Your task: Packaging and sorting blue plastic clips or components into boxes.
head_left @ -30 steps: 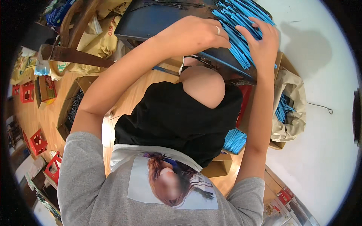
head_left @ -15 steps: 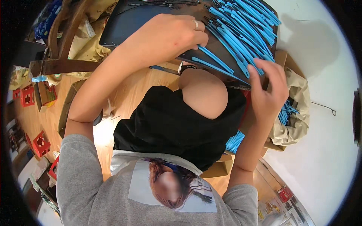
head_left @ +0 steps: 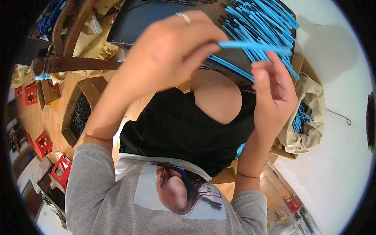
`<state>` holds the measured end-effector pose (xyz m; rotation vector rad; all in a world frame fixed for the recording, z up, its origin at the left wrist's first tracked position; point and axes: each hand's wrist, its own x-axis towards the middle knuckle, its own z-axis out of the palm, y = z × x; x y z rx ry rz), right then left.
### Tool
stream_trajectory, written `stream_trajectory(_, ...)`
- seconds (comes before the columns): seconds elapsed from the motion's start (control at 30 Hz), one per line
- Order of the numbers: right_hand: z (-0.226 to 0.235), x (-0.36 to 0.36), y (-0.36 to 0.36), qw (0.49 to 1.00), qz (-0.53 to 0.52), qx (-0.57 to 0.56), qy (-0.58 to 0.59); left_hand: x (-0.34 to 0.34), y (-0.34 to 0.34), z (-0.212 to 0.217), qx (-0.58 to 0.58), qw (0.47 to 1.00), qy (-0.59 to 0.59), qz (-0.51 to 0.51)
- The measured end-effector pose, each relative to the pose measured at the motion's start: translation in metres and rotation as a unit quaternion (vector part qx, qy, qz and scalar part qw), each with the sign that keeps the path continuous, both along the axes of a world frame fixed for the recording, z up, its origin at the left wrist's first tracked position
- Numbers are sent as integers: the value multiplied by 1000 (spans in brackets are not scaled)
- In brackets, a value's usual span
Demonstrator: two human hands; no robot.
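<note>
Blue strip [head_left: 254, 46] between both hands' fingers [head_left: 203, 49]

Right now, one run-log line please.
left hand: pinches blue strip | right hand: touches strip | dark tray: blue strips piled

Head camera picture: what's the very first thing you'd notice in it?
The two big hands up top: the left hand and right hand pinch one long blue strip between them. Behind them, a heap of blue strips covers a dark tray. Red boxes dot the wooden floor at the left.
</note>
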<state>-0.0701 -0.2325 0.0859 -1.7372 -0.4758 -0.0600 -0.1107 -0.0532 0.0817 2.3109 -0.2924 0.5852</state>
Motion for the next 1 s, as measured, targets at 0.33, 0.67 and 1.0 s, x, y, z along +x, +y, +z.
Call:
stream_trajectory(0.33,10,14,-14,946,119,284,104,-5,17,-11,65,995,-69,33)
stream_trajectory(0.67,16,44,-3,842,252,-439,-185,30,92,25,319,942,-79,67)
stream_trajectory(1.0,16,47,1,838,243,-479,-96,44,91,10,417,896,54,141)
